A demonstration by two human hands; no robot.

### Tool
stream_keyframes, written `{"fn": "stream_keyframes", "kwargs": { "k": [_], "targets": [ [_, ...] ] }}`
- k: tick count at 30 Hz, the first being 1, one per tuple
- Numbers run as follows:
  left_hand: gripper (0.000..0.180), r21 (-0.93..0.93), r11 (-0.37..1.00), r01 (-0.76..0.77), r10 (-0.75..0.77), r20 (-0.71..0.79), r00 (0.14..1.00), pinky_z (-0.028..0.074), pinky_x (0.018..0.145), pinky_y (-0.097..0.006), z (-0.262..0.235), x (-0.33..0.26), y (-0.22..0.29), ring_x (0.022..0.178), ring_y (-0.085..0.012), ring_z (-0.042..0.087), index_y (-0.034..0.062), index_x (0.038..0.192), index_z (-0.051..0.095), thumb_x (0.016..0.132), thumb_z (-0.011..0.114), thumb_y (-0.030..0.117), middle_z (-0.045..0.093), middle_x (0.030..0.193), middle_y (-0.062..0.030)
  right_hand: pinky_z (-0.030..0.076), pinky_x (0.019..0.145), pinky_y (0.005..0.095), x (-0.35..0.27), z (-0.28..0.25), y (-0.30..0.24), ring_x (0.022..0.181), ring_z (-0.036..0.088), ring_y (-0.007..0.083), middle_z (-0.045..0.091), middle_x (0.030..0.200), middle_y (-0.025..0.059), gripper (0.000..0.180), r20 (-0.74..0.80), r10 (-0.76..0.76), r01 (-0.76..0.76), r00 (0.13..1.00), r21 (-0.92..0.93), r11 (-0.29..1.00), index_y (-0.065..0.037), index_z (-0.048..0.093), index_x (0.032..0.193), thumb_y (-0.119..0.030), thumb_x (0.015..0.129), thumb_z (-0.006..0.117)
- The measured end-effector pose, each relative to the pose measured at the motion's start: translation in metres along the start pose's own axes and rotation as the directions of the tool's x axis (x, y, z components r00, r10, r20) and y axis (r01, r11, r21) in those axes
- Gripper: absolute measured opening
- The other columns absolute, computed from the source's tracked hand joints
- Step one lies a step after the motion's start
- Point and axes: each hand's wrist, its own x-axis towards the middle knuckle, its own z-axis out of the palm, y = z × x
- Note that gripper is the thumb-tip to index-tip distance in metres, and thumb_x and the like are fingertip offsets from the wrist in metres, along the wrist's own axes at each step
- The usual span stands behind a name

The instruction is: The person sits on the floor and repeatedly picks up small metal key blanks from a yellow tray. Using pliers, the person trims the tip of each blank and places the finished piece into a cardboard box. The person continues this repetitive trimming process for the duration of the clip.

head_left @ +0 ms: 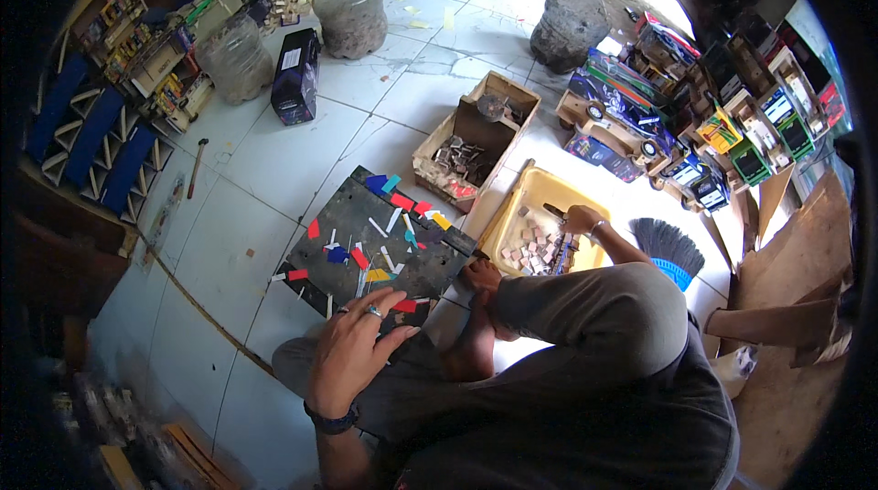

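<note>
A slim dark piece lies at the fingertips of the right hand, inside the yellow tub; it looks light and stiff, best pinched around its middle; its long axis slants from upper left toward those fingers; they are curled, but whether they clamp it I cannot tell; small wooden blocks lie below it, likely light, hard and easily pinched by their sides; farther left, the left hand hovers near a dark board scattered with coloured strips, thumb and fingers apart, gripping nothing visible.
</note>
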Motion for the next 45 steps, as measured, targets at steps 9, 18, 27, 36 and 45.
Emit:
{"fn": "stream_keyframes", "kwargs": {
  "k": [9, 18, 27, 36, 45],
  "targets": [
    [0.05, -0.001, 0.999, 0.054, -0.054, 0.06, 0.997, 0.05, 0.105, -0.044, 0.003, 0.004, 0.006, 0.126, -0.0376, 0.061, 0.0064, 0.134, 0.063, 0.092, 0.078, 0.028, 0.064, 0.138, -0.0169, 0.057, 0.073, 0.0386, 0.006, 0.051, -0.022, 0.073, 0.07, 0.0247, 0.077, 0.085, 0.0117, 0.048, -0.136, -0.018, 0.025, 0.991, 0.051, 0.998, -0.009, 0.082, 0.095, -0.053, 0.076, 0.079],
    [0.046, 0.02, 1.0, -0.001, 0.001, 0.02, 1.0, 0.051, 0.1, -0.046, 0.006, 0.001, 0.002, 0.118, -0.0391, 0.065, 0.0054, 0.132, 0.064, 0.095, 0.073, 0.033, 0.065, 0.135, -0.0182, 0.057, 0.073, 0.0383, -0.011, 0.036, -0.018, 0.074, 0.07, 0.0242, 0.077, 0.084, 0.0113, 0.049, -0.035, -0.094, 0.095, 0.995, 0.028, 0.995, -0.009, 0.082, 0.096, -0.055, 0.077, 0.079],
    [0.052, 0.031, 0.999, 0.005, -0.005, -0.01, 1.0, 0.052, 0.103, -0.044, 0.005, -0.005, -0.006, 0.122, -0.0352, 0.064, 0.0089, 0.136, 0.061, 0.095, 0.072, 0.039, 0.064, 0.138, -0.012, 0.057, 0.072, 0.038, -0.016, 0.0, -0.008, 0.074, 0.07, 0.0238, 0.076, 0.083, 0.0108, 0.051, 0.127, -0.21, 0.206, 0.969, 0.039, 0.978, -0.009, 0.082, 0.096, -0.056, 0.078, 0.079],
    [0.048, -0.011, 1.0, 0.019, -0.02, -0.049, 0.999, 0.051, 0.103, -0.046, 0.007, -0.001, -0.005, 0.122, -0.0358, 0.063, 0.0089, 0.133, 0.063, 0.095, 0.073, 0.036, 0.068, 0.13, -0.0151, 0.056, 0.081, 0.0311, -0.09, -0.178, -0.1, 0.097, 0.07, 0.0157, 0.076, 0.112, 0.0087, 0.057, 0.367, -0.513, 0.339, 0.776, 0.444, 0.83, -0.009, 0.074, 0.126, -0.056, 0.094, 0.069],
    [0.046, -0.209, 0.957, -0.201, 0.006, -0.677, 0.736, 0.053, 0.098, -0.036, 0.012, 0.009, 0.024, 0.117, -0.0248, 0.067, 0.0014, 0.133, 0.06, 0.093, 0.079, 0.011, 0.069, 0.126, -0.0165, 0.053, 0.082, 0.0313, -0.249, -0.288, -0.304, 0.094, 0.06, 0.0168, 0.068, 0.112, 0.0106, 0.09, 0.184, -0.83, 0.557, 0.526, 0.663, 0.5, 0.004, 0.06, 0.132, -0.076, 0.09, 0.063]
  ]
}}
